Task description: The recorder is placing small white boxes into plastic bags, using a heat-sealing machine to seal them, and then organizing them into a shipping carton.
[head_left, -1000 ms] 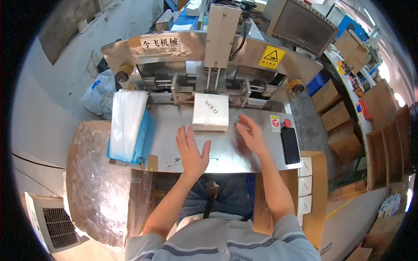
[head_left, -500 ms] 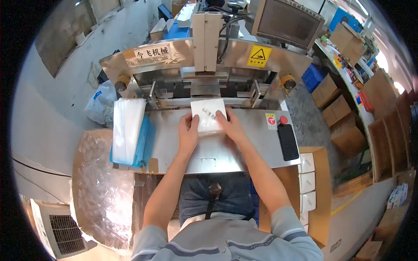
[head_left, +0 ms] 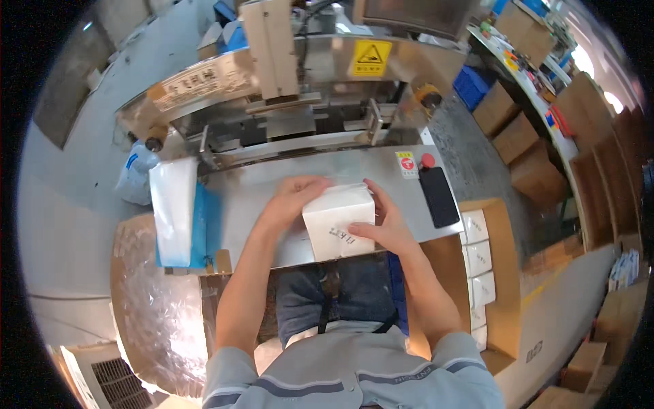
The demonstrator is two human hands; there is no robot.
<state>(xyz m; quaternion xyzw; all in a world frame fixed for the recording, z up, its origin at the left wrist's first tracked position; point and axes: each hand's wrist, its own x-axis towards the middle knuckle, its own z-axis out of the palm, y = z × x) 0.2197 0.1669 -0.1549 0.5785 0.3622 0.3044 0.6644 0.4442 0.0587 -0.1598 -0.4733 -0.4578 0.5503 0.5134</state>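
A white paper carton (head_left: 338,221) with dark print on its front sits tilted at the near edge of the steel work surface (head_left: 245,194). My right hand (head_left: 385,225) grips its right side, thumb across the printed face and fingers behind. Around the far left top corner, my left hand (head_left: 294,199) is closed against the carton; its fingertips are slightly blurred and partly hidden. A faint see-through sheet, perhaps film, shows just beyond the carton. Behind it stands a metal machine with an upright column (head_left: 270,51) and a crossbar.
Clear plastic bags (head_left: 172,211) lie in a blue holder (head_left: 199,228) at left, above a large carton of crumpled film (head_left: 153,293). A phone (head_left: 438,198) and a red button (head_left: 427,161) are at right. Below them, an open cardboard box (head_left: 501,273) holds several white cartons (head_left: 479,258).
The carton has come nearer to me and turned, showing its printed side. My left hand has shifted to its far corner; my right thumb now presses the front. The whole view has shifted.
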